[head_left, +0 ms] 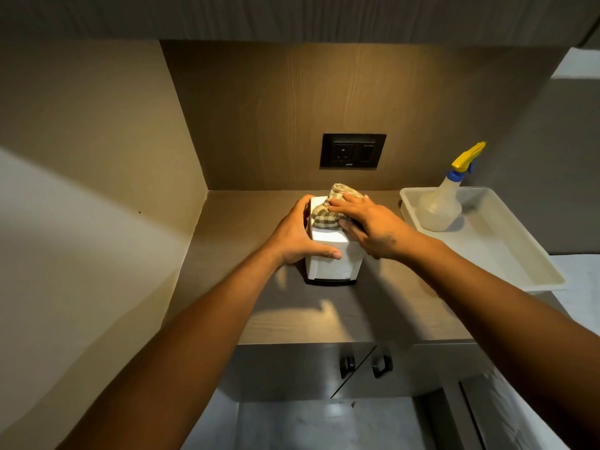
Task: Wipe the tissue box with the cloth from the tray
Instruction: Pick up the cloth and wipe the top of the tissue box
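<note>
Wood-grain countertop (373,306) fills a lit alcove with a black wall socket (353,151) on the back panel. On it stands the white tissue box (331,258), upright on a dark base. The left hand (297,235) is clamped around the box's left side, thumb across the near face, bracing it. The right hand (370,224) lies flat, fingers together, pressing the checked cloth (328,211) onto the box top; the cloth bunches beyond the fingertips. Off to the right of that hand sits the white tray (506,254), holding a spray bottle (444,203) with a yellow trigger.

Wiping looks under way on the top. To do it well, keep the bracing hand firm so the box cannot slide, draw the cloth in even strokes, then work down each side.
</note>
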Available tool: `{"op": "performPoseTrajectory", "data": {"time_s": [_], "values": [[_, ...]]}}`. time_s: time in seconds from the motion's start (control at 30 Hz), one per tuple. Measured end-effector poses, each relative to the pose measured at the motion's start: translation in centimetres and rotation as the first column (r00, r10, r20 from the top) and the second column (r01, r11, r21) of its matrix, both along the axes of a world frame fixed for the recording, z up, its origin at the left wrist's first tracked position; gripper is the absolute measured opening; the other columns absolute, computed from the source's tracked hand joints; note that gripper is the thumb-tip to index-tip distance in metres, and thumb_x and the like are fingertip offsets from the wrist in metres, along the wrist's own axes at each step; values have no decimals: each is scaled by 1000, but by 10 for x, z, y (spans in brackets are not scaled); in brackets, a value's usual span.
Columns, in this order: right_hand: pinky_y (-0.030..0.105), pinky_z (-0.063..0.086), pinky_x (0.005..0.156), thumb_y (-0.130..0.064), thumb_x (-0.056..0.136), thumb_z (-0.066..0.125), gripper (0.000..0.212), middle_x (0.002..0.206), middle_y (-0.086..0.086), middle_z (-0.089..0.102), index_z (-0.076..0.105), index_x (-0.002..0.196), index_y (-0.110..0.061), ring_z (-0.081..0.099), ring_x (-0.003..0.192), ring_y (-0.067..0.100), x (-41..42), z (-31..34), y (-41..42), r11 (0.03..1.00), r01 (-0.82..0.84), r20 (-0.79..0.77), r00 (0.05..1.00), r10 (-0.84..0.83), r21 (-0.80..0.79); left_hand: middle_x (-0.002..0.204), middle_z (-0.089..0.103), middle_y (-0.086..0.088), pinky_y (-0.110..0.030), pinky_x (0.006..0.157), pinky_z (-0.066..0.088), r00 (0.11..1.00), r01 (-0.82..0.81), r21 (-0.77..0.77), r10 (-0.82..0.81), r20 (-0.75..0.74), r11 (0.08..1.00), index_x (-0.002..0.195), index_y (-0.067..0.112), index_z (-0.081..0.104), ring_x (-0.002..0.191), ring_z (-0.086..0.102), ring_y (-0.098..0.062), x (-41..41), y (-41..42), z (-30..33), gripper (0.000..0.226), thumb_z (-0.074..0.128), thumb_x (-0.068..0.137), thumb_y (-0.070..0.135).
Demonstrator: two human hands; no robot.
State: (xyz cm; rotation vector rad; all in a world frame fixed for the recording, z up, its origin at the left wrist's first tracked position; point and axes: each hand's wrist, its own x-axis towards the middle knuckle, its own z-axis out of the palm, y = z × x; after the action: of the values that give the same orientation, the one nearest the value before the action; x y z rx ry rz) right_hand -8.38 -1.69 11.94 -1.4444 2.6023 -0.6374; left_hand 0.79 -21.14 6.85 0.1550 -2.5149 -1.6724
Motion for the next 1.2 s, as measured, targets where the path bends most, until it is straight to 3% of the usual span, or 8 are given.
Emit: {"op": "performPoseTrajectory", "data": {"time_s": [0.13, 0.37, 0.57, 0.7, 0.9, 1.0, 1.07, 1.2], "values": [[54, 8, 119, -39, 102, 41, 46, 163, 4, 25, 41, 148, -30, 12, 150, 36, -4, 7, -32, 989, 122, 68, 990, -127, 80, 132, 60, 17, -40, 102, 55, 1000, -23, -10, 23, -5, 1000, 143, 38, 40, 121, 59, -3, 3, 3, 0, 128, 102, 34, 60], [36, 0, 117, -35, 101, 40, 47, 159, -4, 33, 43, 147, -25, 10, 148, 10, 23, -5, 0, 995, -83, -58, 995, 80, -50, 141, 58, 7, -44, 104, 55, 1000, 0, 21, 0, 14, 1000, 153, 30, 32, 127, 60, -11, 5, 2, -2, 133, 105, 42, 43], [51, 13, 119, -33, 103, 44, 46, 164, 1, 23, 39, 148, -33, 15, 150, 34, -2, 18, 3, 985, 129, 27, 991, -132, 113, 138, 58, 5, -47, 102, 56, 999, -48, 20, 47, 22, 999, 148, 29, 36, 125, 58, -14, 3, 7, 1, 129, 105, 41, 45], [37, 1, 118, -27, 102, 45, 45, 159, -1, 32, 44, 147, -25, 11, 149, 18, 32, 1, 2, 994, -101, -54, 994, 99, -32, 137, 62, 6, -47, 103, 56, 1000, -7, 15, 7, -12, 1000, 149, 28, 35, 126, 61, -12, 4, 2, -5, 122, 106, 49, 34], [47, 3, 120, -34, 102, 43, 46, 162, -2, 27, 41, 148, -28, 10, 151, 19, 2, 2, -4, 997, 70, 1, 998, -70, -11, 134, 61, 8, -43, 101, 57, 999, -39, -9, 39, -20, 999, 142, 31, 40, 122, 61, -11, 2, 7, -2, 121, 105, 41, 48], [49, 7, 120, -37, 102, 42, 47, 164, 0, 25, 40, 149, -29, 9, 152, 24, 0, 6, -21, 987, 155, 49, 986, -158, 45, 130, 60, 17, -26, 94, 55, 998, -44, -4, 44, -36, 999, 134, 46, 41, 117, 59, 2, 2, 7, -4, 116, 102, 36, 57], [49, 3, 120, -38, 102, 41, 47, 163, 0, 27, 40, 148, -30, 9, 152, 25, 13, 3, -20, 994, 107, 23, 994, -107, 16, 126, 61, 22, -18, 89, 53, 998, -37, 1, 37, -44, 999, 132, 54, 41, 114, 59, 8, 3, 6, -7, 112, 103, 39, 54], [45, 0, 118, -38, 101, 39, 48, 161, -4, 31, 40, 148, -29, 11, 151, 22, 27, -7, -9, 1000, -14, -82, 997, 12, -24, 127, 63, 21, -25, 91, 57, 999, -27, 48, 28, -38, 998, 137, 51, 41, 118, 63, 1, 2, 4, -12, 109, 103, 48, 34]]}}
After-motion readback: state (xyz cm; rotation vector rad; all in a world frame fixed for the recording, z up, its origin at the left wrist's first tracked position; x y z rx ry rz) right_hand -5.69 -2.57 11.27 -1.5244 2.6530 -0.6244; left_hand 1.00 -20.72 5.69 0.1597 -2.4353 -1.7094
